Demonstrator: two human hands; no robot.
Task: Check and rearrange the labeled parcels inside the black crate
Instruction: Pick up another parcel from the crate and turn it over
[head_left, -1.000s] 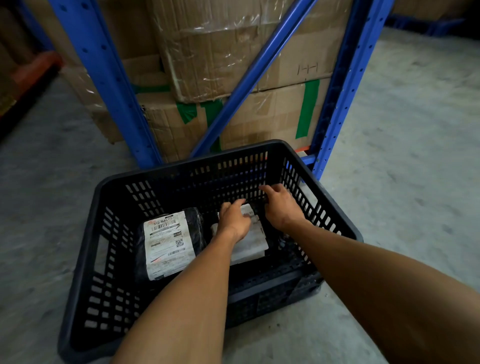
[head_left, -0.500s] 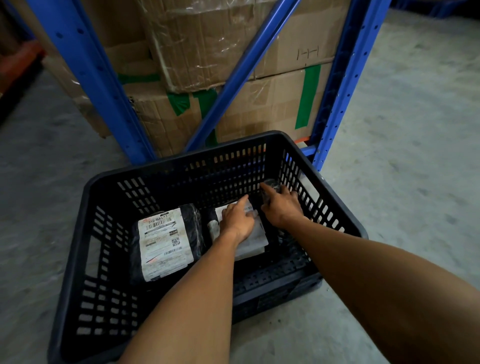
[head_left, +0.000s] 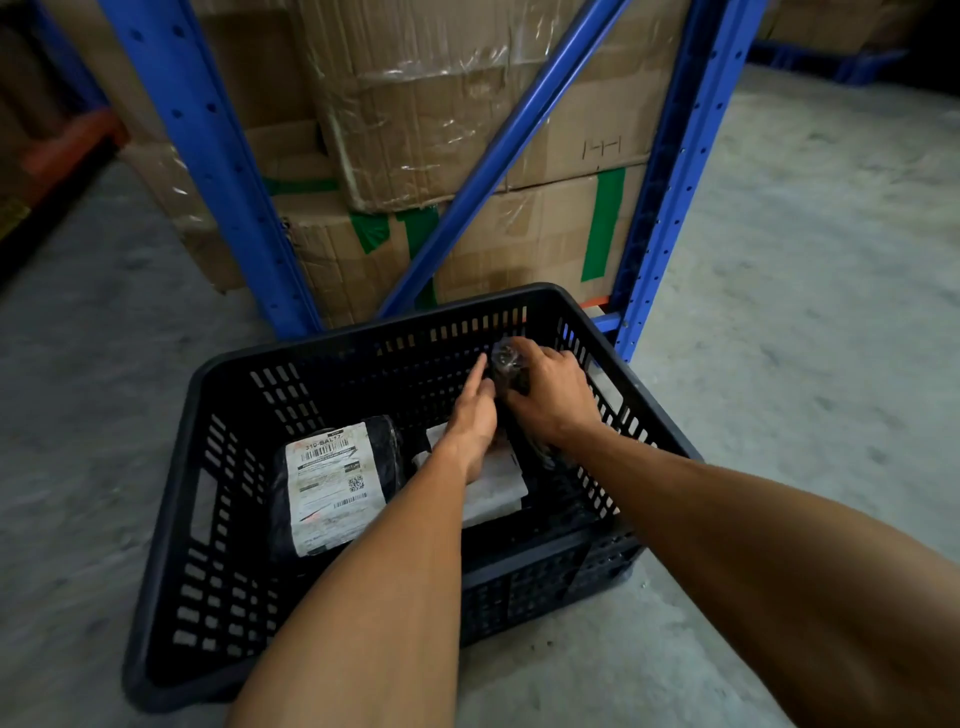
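A black slotted crate (head_left: 171, 519) sits on the concrete floor. Inside on the left lies a black parcel with a white shipping label (head_left: 332, 488). A pale flat parcel (head_left: 493, 488) lies in the middle, partly under my left forearm. My right hand (head_left: 550, 400) is closed on a small dark plastic-wrapped parcel (head_left: 506, 361) and holds it up near the crate's far right corner. My left hand (head_left: 470, 415) reaches beside it, fingers stretched out and touching the small parcel's lower edge.
A blue steel rack (head_left: 208, 171) with a diagonal brace stands just behind the crate. Stacked cardboard boxes (head_left: 467, 119) with green tape fill it. Bare concrete floor (head_left: 805, 312) stretches to the right and left.
My right hand has lifted the small dark parcel up from the crate's right side. My left hand left the pale parcel and rose toward it.
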